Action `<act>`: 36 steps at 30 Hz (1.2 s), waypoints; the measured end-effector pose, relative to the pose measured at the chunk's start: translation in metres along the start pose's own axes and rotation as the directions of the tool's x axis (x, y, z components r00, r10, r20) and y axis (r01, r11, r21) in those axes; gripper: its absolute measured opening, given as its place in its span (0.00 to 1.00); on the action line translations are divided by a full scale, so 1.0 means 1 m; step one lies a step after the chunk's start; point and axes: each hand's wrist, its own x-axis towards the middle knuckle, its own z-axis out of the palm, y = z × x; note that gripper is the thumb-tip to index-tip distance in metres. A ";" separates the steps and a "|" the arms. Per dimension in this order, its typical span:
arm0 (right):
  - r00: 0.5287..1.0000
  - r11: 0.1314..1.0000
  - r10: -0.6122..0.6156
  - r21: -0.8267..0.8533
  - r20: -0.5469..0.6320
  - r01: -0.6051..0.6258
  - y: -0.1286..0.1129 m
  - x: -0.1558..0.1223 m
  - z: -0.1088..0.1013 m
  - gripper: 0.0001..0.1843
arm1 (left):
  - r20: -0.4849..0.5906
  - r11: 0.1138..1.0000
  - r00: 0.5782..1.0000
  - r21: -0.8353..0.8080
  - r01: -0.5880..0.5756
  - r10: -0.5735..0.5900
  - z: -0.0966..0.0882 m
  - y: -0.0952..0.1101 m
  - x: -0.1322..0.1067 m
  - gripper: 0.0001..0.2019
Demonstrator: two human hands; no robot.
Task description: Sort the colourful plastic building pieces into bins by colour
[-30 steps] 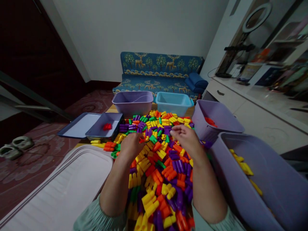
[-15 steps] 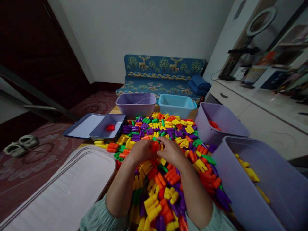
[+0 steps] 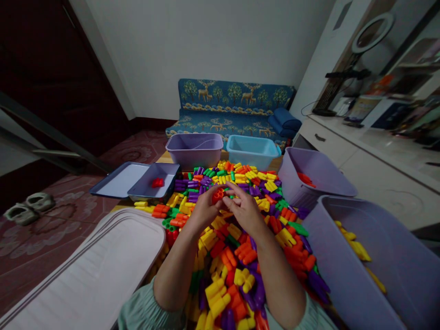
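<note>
A big heap of plastic building pieces (image 3: 240, 220) in orange, yellow, purple and green covers the low table in front of me. Both hands meet just above its middle. My left hand (image 3: 203, 210) and my right hand (image 3: 243, 206) each pinch the same orange piece (image 3: 217, 195) between their fingertips. Both forearms stretch over the heap from the bottom edge.
A purple bin (image 3: 194, 149) and a blue bin (image 3: 252, 150) stand behind the heap. A purple bin (image 3: 318, 176) with red pieces and a large one (image 3: 378, 261) with yellow pieces sit at right. A tray (image 3: 153, 183) holds a red piece. A white lid (image 3: 89, 270) lies left.
My hands came together from apart over the heap, closed on an orange piece and have lifted it a little. The camera view shifted slightly.
</note>
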 end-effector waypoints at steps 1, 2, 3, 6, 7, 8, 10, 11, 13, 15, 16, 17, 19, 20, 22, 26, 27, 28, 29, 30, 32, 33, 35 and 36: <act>0.999 1.000 -0.003 -0.025 -0.038 0.002 0.002 0.001 -0.006 0.27 | -0.023 0.999 0.999 0.008 0.033 -0.033 -0.002 -0.001 0.001 0.24; 0.996 0.997 -0.011 -0.071 -0.090 0.005 0.006 0.003 -0.013 0.26 | -0.067 0.997 0.997 0.054 0.047 -0.043 -0.005 -0.003 0.002 0.23; 0.989 0.990 -0.019 -0.142 -0.148 -0.002 0.010 0.004 -0.021 0.24 | -0.125 0.990 0.992 0.138 0.041 -0.024 -0.009 -0.005 0.002 0.22; 0.968 0.938 0.025 -0.330 -0.248 -0.108 0.026 0.006 -0.045 0.19 | -0.231 0.883 0.968 0.470 0.024 0.097 -0.020 -0.010 0.004 0.19; 0.967 0.906 0.038 -0.399 -0.251 -0.140 0.031 0.006 -0.051 0.18 | -0.233 0.835 0.966 0.548 0.038 0.109 -0.023 -0.011 0.004 0.19; 0.968 0.868 0.043 -0.471 -0.247 -0.159 0.035 0.006 -0.056 0.17 | -0.231 0.796 0.968 0.602 0.063 0.098 -0.025 -0.012 0.003 0.19; 0.973 0.787 0.034 -0.594 -0.230 -0.168 0.040 0.005 -0.059 0.16 | -0.230 0.736 0.972 0.667 0.119 0.052 -0.027 -0.014 0.002 0.18; 0.975 0.760 0.021 -0.630 -0.219 -0.158 0.041 0.004 -0.059 0.16 | -0.228 0.711 0.973 0.689 0.139 0.031 -0.027 -0.014 0.002 0.18; 0.982 0.753 0.000 -0.646 -0.190 -0.125 0.042 0.004 -0.054 0.17 | -0.218 0.670 0.976 0.723 0.169 -0.011 -0.026 -0.014 0.001 0.18; 0.988 0.789 0.002 -0.606 -0.153 -0.095 0.041 0.005 -0.047 0.17 | -0.194 0.645 0.979 0.741 0.185 -0.058 -0.026 -0.013 0.000 0.18; 0.991 0.813 0.013 -0.575 -0.134 -0.089 0.041 0.005 -0.044 0.17 | -0.176 0.637 0.981 0.748 0.187 -0.081 -0.026 -0.012 0.000 0.18; 0.993 0.836 0.029 -0.541 -0.118 -0.089 0.040 0.006 -0.041 0.17 | -0.151 0.631 0.984 0.755 0.179 -0.099 -0.026 -0.012 -0.001 0.18; 0.994 0.874 0.057 -0.477 -0.096 -0.096 0.040 0.006 -0.036 0.17 | -0.079 0.628 0.992 0.768 0.126 -0.102 -0.027 -0.011 -0.002 0.19; 0.994 0.886 0.063 -0.454 -0.089 -0.096 0.039 0.006 -0.035 0.17 | -0.043 0.629 0.995 0.772 0.091 -0.092 -0.028 -0.011 -0.003 0.20; 0.995 0.897 0.060 -0.432 -0.078 -0.088 0.035 0.005 -0.032 0.17 | 0.008 0.636 0.998 0.771 0.033 -0.062 -0.029 -0.012 -0.004 0.21; 0.997 0.917 0.042 -0.395 -0.068 -0.066 0.024 0.003 -0.030 0.16 | -0.010 0.668 1.000 0.744 0.012 -0.006 -0.030 -0.014 -0.003 0.15; 0.997 0.922 0.038 -0.382 -0.070 -0.062 0.021 0.003 -0.029 0.15 | -0.020 0.690 1.000 0.723 0.003 0.017 -0.029 -0.014 -0.002 0.14; 0.997 0.928 0.036 -0.367 -0.071 -0.060 0.019 0.003 -0.028 0.15 | -0.037 0.726 0.998 0.688 -0.006 0.042 -0.028 -0.014 -0.001 0.12; 0.997 0.936 0.039 -0.348 -0.072 -0.061 0.017 0.003 -0.027 0.15 | -0.059 0.779 0.996 0.626 -0.014 0.065 -0.027 -0.014 0.000 0.11; 0.997 0.945 0.043 -0.321 -0.071 -0.064 0.016 0.003 -0.026 0.15 | -0.095 0.850 0.993 0.526 -0.010 0.071 -0.025 -0.013 0.001 0.10; 0.996 0.966 0.053 -0.249 -0.071 -0.069 0.014 0.003 -0.024 0.15 | -0.163 0.982 0.987 0.186 0.042 -0.011 -0.021 -0.010 0.003 0.12; 0.996 0.976 0.054 -0.209 -0.070 -0.068 0.013 0.003 -0.022 0.15 | -0.159 0.996 0.984 -0.032 0.080 -0.084 -0.018 -0.007 0.003 0.14; 0.997 0.990 0.047 -0.133 -0.056 -0.054 0.009 0.002 -0.017 0.17 | -0.059 0.895 0.978 -0.417 0.160 -0.202 -0.013 -0.002 0.002 0.19; 0.998 0.994 0.046 -0.099 -0.042 -0.050 0.007 0.002 -0.015 0.19 | 0.006 0.817 0.974 -0.543 0.194 -0.226 -0.011 0.001 0.002 0.20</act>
